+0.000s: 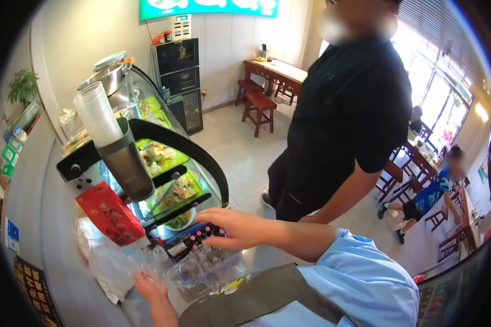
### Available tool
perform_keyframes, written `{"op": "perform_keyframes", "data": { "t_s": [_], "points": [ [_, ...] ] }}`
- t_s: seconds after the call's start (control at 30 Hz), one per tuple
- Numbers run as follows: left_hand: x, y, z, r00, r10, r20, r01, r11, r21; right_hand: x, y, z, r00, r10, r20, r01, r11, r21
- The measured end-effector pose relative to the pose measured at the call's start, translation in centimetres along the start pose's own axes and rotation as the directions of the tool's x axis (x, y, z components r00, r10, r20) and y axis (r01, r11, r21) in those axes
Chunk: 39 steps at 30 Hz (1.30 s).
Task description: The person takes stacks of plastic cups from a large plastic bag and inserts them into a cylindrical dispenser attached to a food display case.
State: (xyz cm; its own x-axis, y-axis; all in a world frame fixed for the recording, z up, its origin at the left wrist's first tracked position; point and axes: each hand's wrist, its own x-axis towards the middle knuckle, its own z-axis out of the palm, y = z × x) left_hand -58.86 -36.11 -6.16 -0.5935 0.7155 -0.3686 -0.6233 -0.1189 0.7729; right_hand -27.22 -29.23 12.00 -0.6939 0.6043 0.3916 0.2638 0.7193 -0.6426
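My left hand, low in the view, grips a thin clear plastic bag. Behind it lie more crumpled white plastic bags, beside a red printed box. My right hand is stretched out with its fingers apart, holding nothing that I can see. Below and behind it are several dark bottles with pink caps and a plastic-covered basket with brown items. Near the fingertips is a white bowl of greens, partly covered.
A glass display case holds food in green trays. A holder carries stacked clear plastic cups. A person in black stands close across the case. Farther off are wooden stools, a table and another person.
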Motion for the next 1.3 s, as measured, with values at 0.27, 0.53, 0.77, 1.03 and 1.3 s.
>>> {"op": "perform_keyframes", "data": {
  "t_s": [0.27,0.53,0.77,1.03,1.3],
  "points": [
    [-6.4,-2.0,5.8,0.832,0.432,0.347,-0.546,0.75,0.374,-7.1,-3.0,-0.9,0.984,0.169,-0.064,-0.166,0.985,0.044],
    [-10.8,-2.7,4.2,0.815,0.471,0.338,-0.578,0.624,0.525,-8.3,-2.9,4.0,0.985,0.091,0.15,-0.077,0.992,-0.095],
    [-15.2,-1.1,5.0,0.769,0.512,0.384,-0.632,0.517,0.577,-9.8,-3.4,9.1,0.768,0.338,0.543,-0.475,0.87,0.129],
    [-11.0,0.8,2.7,0.592,0.484,0.644,-0.792,0.498,0.353,-9.9,0.3,8.1,0.805,0.48,0.349,-0.588,0.723,0.363],
    [-4.7,7.9,0.0,0.416,0.634,0.652,-0.909,0.287,0.301,-9.6,2.4,5.8,0.731,0.502,-0.462,-0.577,0.817,-0.025]
  ]
}}
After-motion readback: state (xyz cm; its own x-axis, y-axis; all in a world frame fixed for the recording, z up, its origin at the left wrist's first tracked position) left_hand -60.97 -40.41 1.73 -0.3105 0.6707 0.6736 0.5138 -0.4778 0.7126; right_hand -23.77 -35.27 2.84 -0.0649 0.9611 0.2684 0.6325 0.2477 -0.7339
